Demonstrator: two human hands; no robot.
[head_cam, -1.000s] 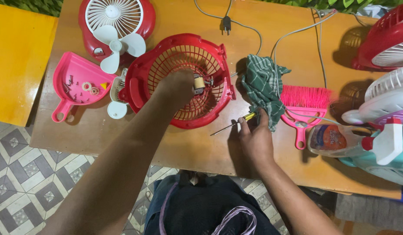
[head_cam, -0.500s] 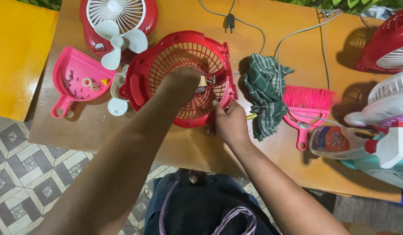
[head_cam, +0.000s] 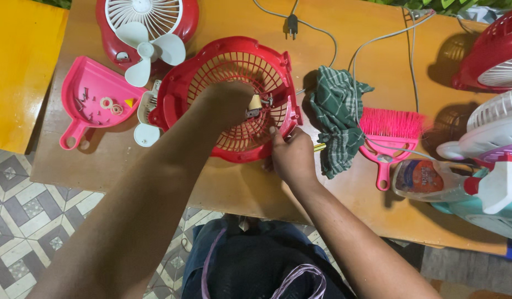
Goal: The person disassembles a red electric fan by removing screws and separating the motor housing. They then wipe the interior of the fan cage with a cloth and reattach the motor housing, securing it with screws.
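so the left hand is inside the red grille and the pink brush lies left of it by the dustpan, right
Not quite. The left hand is inside the red grille, but the pink brush lies right of it, beside the green cloth. The head view shows this.

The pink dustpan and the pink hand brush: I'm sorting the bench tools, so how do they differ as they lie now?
The pink dustpan lies left of the red fan grille and holds small screws and washers; the pink hand brush lies right of it, beside the green checked cloth, and holds nothing. The dustpan is a flat scoop; the brush has a row of bristles. Both are pink plastic with handles pointing toward the person.
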